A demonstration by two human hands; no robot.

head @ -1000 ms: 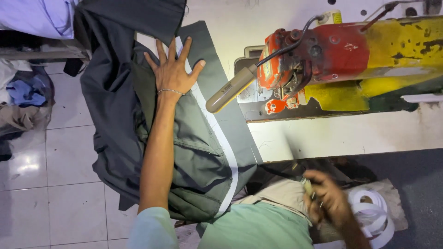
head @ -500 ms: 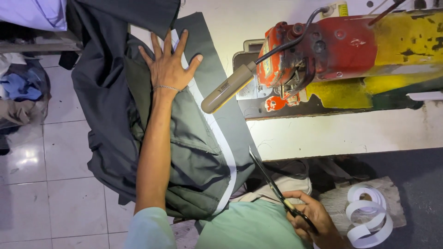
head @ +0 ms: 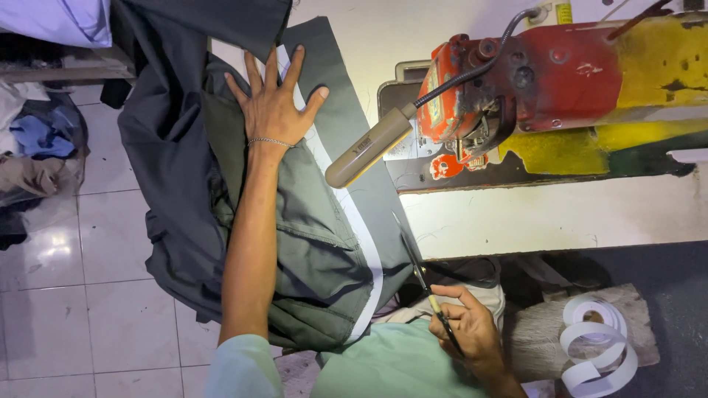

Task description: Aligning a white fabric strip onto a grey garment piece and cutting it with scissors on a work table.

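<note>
My left hand point(head: 274, 107) lies flat with fingers spread on a dark green garment point(head: 324, 243) that has a white stripe point(head: 352, 221) running along it. The garment hangs over the left end of the sewing table. My right hand point(head: 466, 330) is low near my lap, closed around a pair of thin scissors point(head: 420, 276) whose blades point up toward the edge of the garment. The blade tips are just right of the white stripe, close to the fabric edge.
A red and yellow sewing machine point(head: 560, 81) with a flexible lamp point(head: 369, 151) stands on the white table point(head: 560, 214). A roll of white tape point(head: 601, 346) lies lower right. Piled clothes point(head: 37, 155) sit on the tiled floor point(head: 88, 309) at left.
My right hand has risen from my lap with the scissors, and the blades now point up at the garment's edge. My left hand stays pressed flat on the fabric.
</note>
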